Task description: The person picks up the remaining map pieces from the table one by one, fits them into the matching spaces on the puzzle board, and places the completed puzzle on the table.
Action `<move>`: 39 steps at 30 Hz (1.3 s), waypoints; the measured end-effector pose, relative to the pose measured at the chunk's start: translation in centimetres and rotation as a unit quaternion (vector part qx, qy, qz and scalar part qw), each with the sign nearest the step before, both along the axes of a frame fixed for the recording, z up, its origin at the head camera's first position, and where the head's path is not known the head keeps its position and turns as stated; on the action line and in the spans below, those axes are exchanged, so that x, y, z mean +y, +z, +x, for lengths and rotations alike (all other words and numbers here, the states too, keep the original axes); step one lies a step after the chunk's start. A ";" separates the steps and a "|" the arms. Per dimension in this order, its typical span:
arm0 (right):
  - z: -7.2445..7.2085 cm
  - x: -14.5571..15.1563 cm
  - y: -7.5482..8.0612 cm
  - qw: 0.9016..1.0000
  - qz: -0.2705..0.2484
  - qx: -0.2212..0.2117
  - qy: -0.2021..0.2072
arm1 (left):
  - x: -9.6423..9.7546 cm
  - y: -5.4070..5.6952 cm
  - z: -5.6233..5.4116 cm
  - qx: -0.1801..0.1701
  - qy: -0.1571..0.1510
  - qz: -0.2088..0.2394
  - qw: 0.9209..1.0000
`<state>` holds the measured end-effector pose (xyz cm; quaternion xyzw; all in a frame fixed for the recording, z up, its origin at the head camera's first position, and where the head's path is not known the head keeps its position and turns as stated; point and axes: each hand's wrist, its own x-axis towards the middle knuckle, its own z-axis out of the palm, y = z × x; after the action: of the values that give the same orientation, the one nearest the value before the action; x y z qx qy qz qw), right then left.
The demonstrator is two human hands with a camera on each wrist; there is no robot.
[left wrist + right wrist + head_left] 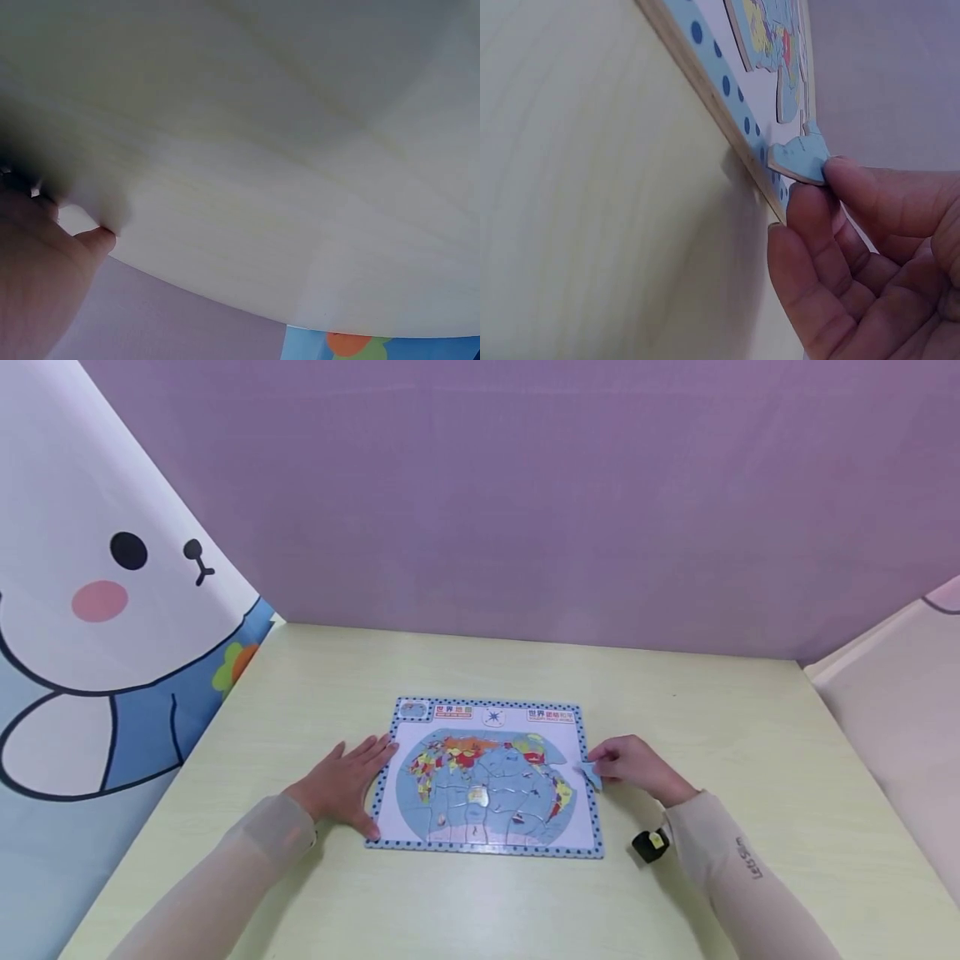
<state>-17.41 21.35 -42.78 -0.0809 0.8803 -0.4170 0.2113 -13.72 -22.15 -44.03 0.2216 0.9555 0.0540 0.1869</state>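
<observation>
A world map jigsaw puzzle (487,789) in a blue dotted frame lies flat on the table. My left hand (347,783) rests along its left edge with fingers spread, fingertips on the border. In the left wrist view the left hand (45,262) shows only in part. Between thumb and forefinger, my right hand (636,766) pinches a light blue puzzle piece (801,157) over the right border. The map has a white gap at its right side, close to this piece. Other pieces sit fitted together across the oval.
The pale wooden table (720,727) runs back to a purple wall cloth (525,510). A cartoon-printed cloth (135,652) hangs at the left. A small black device (650,845) with a yellow label is beside the right wrist.
</observation>
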 end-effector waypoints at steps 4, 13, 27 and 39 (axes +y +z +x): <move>-0.1 -0.3 -0.2 1.000 -0.003 0.004 0.004 | 0.0 0.1 0.0 0.000 0.000 0.001 1.000; -0.2 -0.9 -0.1 1.000 -0.005 0.017 0.019 | -0.1 0.0 0.0 0.005 -0.003 -0.001 1.000; -0.3 -2.1 -0.1 1.000 0.004 -0.007 0.008 | 0.1 0.2 0.1 -0.004 0.000 -0.010 1.000; -0.7 -2.6 -0.2 1.000 0.011 0.003 0.018 | 0.2 0.2 0.2 -0.011 0.004 -0.011 1.000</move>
<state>-18.06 18.71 -42.98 -0.0955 0.8837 -0.4035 0.2172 -13.56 -21.95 -43.80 0.2149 0.9549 0.0463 0.1994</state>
